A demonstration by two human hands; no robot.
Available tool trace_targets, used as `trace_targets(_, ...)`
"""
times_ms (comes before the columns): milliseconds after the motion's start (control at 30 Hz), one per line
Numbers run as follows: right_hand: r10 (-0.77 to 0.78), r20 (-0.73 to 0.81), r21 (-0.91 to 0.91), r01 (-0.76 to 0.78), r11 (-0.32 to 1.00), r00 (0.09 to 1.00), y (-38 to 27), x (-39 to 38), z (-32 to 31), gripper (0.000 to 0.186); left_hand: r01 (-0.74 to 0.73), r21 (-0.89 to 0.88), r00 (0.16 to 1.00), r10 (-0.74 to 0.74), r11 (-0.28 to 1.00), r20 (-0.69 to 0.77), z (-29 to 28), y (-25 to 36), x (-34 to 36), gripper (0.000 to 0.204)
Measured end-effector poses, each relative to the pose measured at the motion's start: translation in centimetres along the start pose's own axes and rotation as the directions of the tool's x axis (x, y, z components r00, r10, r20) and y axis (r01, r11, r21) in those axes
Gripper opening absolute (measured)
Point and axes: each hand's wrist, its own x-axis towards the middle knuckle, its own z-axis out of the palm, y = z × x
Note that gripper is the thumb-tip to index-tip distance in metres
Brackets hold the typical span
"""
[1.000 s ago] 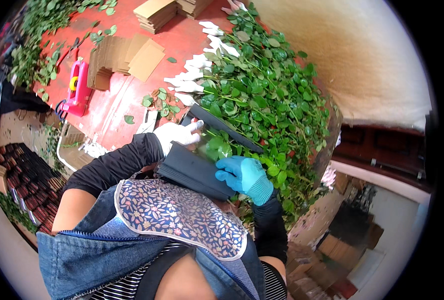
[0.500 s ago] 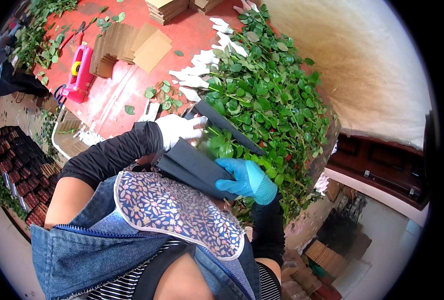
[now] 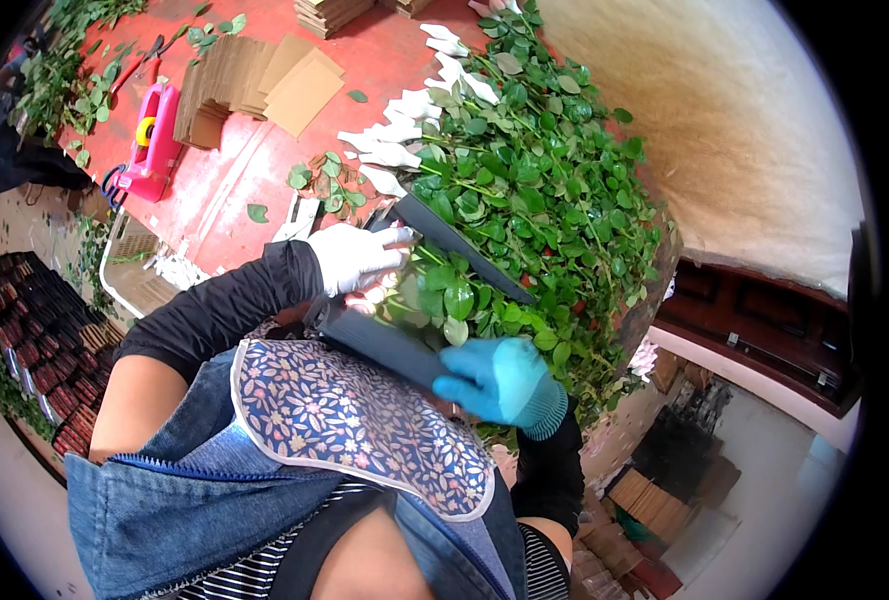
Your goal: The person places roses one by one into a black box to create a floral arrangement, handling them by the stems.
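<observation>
My left hand (image 3: 364, 258), in a white glove, lies over pale pink rose heads (image 3: 376, 293) with its fingers stretched out to the right. The roses lie between two dark board flaps; their leafy stems (image 3: 444, 290) run to the right. The far flap (image 3: 464, 247) stands up on edge, while the near flap (image 3: 379, 342) leans toward my apron. At the near flap's right end is my right hand (image 3: 504, 382) in a blue glove, slightly blurred, fingers apart and against the board. The base under the roses is hidden.
Behind the flaps lies a large heap of leafy stems (image 3: 554, 200), several with white-wrapped heads (image 3: 394, 155). Cardboard pieces (image 3: 304, 92), a pink tape dispenser (image 3: 151, 145) and red-handled pruners (image 3: 142, 68) lie on the red table (image 3: 219, 200). A crate (image 3: 134, 265) stands left.
The near dark flap has tipped down toward me, exposing more rose heads and leaves. My right hand has moved slightly right and loosened from it; my left hand stays nearly in place.
</observation>
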Motion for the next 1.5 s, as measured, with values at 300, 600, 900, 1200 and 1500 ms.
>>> trace_targets(300, -0.077, 0.133, 0.229, 0.046, 0.972, 0.988, 0.7, 0.4, 2.0, 0.025, 0.004, -0.142, 0.883, -0.071, 0.990, -0.464, -1.7, -2.3, -7.5, 0.031)
trace_targets(600, 0.044, -0.131, -0.149, -0.064, 0.987, 0.990, 1.2, 1.6, 0.0, 0.025, 0.020, -0.160, 0.892, -0.090, 0.987, -0.443, -4.2, -1.3, -6.2, 0.026)
trace_targets(900, -0.124, -0.061, 0.379, 0.138, 0.915, 0.990, 2.8, 0.9, -0.8, 0.022, 0.246, -0.710, 0.939, -0.344, 0.660, 0.006, -6.3, -0.8, -5.0, 0.018)
trace_targets(1200, -0.230, 0.167, 0.746, 0.030, 0.666, 0.959, 4.6, 2.6, 4.2, 0.052, 0.503, -0.643, 0.808, -0.578, 0.578, 0.112, 2.0, -0.3, -5.4, 0.017)
trace_targets(1500, -0.215, 0.246, 0.688, -0.014, 0.725, 0.945, 4.8, 2.6, 3.4, 0.055, 0.510, -0.620, 0.830, -0.529, 0.596, 0.174, 2.3, 0.9, -4.7, 0.021)
